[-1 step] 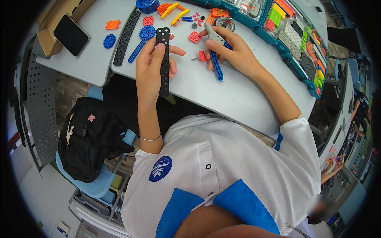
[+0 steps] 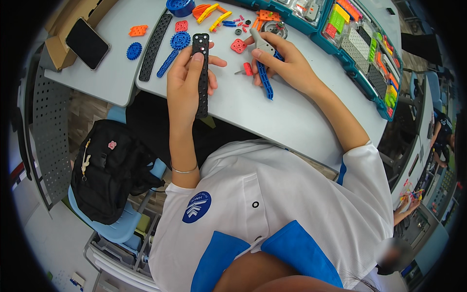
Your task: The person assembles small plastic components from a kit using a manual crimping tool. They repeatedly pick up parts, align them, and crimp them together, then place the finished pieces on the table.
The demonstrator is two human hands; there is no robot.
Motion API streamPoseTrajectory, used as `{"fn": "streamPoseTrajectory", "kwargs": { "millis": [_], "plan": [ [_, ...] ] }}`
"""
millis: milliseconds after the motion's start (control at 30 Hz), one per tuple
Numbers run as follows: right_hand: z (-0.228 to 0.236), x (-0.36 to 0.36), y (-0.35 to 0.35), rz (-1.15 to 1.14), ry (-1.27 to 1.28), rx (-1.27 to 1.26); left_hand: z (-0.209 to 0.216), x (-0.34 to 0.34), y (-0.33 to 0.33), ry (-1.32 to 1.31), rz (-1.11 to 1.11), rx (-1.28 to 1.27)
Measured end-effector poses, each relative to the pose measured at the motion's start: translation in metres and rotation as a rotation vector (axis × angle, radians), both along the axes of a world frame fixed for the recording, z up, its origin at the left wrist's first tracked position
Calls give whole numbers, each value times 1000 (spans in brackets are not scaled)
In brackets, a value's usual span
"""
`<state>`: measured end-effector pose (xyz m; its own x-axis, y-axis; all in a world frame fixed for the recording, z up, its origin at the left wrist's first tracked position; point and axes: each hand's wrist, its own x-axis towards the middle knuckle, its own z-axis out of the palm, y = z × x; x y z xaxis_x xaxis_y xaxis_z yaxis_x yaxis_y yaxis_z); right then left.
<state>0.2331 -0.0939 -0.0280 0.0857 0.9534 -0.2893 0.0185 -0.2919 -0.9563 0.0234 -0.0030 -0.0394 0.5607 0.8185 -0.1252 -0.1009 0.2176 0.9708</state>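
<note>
My left hand (image 2: pixel 187 80) is closed around a long black perforated beam (image 2: pixel 202 90), held upright with the thumb pressed on its face and some fingers showing past its right side. My right hand (image 2: pixel 292 63) grips a plier-like tool (image 2: pixel 263 46) with a grey head and blue handles, its nose pointing away from me. Beside the right fingertips is a small red piece with a grey tip (image 2: pixel 248 69); whether the fingers hold it, I cannot tell. A red square plate (image 2: pixel 238 46) lies on the table between the hands.
Another black beam (image 2: pixel 155 47), a blue gear (image 2: pixel 180 40) and a blue bar (image 2: pixel 168 63) lie left of my hands. Farther left are a phone (image 2: pixel 88 43) and cardboard box (image 2: pixel 65 41). An open teal case (image 2: pixel 335 46) of parts borders the right. A black backpack (image 2: pixel 109 170) rests on a chair.
The black beam in my left hand has shifted very slightly to the right. My right hand and its tool look unmoved.
</note>
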Motion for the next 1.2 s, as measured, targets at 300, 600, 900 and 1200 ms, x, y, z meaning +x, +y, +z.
{"fn": "streamPoseTrajectory", "kwargs": {
  "millis": [300,600,900,1200],
  "plan": [
    [2,2,3,9,-3,19,10,17,-1,580,249,722],
    [-1,4,5,4,-8,23,17,11,7,537,275,587],
    [2,3,5,8,14,29,6,-36,32,579,507,680],
    [-2,1,4,-4,-18,20,-16,-43,81,718,541,906]
  ]
}}
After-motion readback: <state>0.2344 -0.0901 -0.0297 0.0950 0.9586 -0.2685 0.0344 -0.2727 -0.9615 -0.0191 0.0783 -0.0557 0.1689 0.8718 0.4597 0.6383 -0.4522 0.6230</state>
